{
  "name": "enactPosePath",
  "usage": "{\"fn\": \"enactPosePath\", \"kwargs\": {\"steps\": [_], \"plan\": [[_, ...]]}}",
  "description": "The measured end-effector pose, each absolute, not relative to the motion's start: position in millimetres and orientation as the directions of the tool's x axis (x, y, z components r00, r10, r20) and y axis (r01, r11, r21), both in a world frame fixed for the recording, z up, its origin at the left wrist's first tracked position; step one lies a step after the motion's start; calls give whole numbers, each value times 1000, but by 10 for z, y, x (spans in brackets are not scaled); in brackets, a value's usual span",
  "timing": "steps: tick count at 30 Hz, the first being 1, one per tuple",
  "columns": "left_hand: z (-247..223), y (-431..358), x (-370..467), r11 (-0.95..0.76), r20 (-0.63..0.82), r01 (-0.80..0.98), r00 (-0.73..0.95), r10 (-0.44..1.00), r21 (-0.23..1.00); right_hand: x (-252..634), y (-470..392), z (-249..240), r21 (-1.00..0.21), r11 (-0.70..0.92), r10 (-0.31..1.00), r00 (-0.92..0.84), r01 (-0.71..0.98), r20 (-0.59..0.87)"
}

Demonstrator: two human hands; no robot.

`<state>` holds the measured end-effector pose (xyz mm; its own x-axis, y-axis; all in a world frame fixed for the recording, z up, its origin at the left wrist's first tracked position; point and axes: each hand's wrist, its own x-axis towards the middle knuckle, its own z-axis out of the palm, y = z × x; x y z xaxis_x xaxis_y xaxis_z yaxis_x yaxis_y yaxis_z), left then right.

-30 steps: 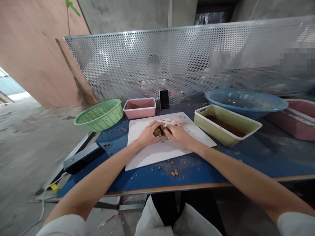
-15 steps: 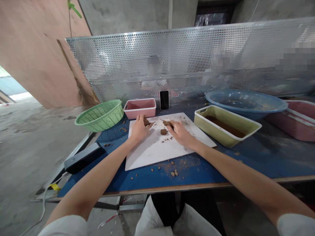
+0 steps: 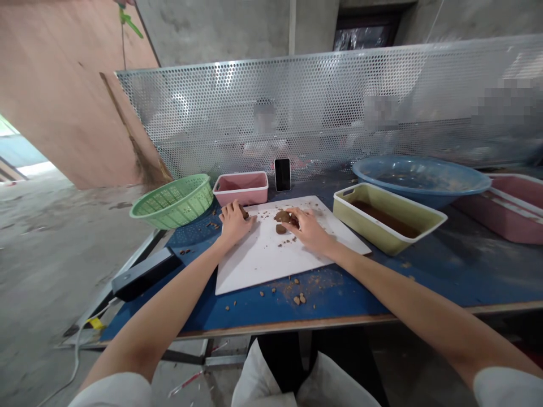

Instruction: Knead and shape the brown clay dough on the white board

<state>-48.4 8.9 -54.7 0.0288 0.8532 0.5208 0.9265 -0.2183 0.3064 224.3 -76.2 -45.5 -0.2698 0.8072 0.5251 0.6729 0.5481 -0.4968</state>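
My left hand (image 3: pixel 236 224) is at the left part of a white board (image 3: pixel 254 264), its fingers curled over a dark brown clay lump (image 3: pixel 245 213) that is mostly hidden. Toward the board's middle, my right hand (image 3: pixel 311 230) has its thumb and fingers around another brown clay lump (image 3: pixel 281 216). Just in front of that lump lies a smaller blocky brown piece (image 3: pixel 280 229), apart from the fingers. Brown crumbs (image 3: pixel 287 241) are scattered on the board around the right hand.
Behind the board stand a pink basket (image 3: pixel 241 196) and a phone (image 3: pixel 283 174). A green colander (image 3: pixel 172 206) and a dark box (image 3: pixel 146 273) are left. An olive tub (image 3: pixel 384 226) of brown liquid and a blue basin (image 3: pixel 419 175) are right. Small lumps (image 3: pixel 300 299) lie near the table edge.
My left hand has moved slightly left with its lump, away from the middle. The lump at my right hand has shifted a little left, closer above the blocky piece.
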Motion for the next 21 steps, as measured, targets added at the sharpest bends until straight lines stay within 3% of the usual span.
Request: {"fn": "enactPosePath", "kwargs": {"steps": [4, 7, 10, 21], "plan": [[-412, -82, -357, -414, 642, 873, 165, 749, 258, 2235, -759, -462, -505, 558, 801, -269, 658, 535], [-310, -235, -259, -639, 632, 734, 386, 672, 232, 2227, -750, -478, -503, 563, 799, -278, 655, 532], [-281, -368, -156, -762, 590, 583, 521, 617, 282, 2218, -739, -503, -502, 564, 802, -288, 656, 524], [-420, -315, -73, -764, 546, 378, 539, 641, 523, 2208, -795, -481, -407, 600, 769, -355, 689, 531]]}}
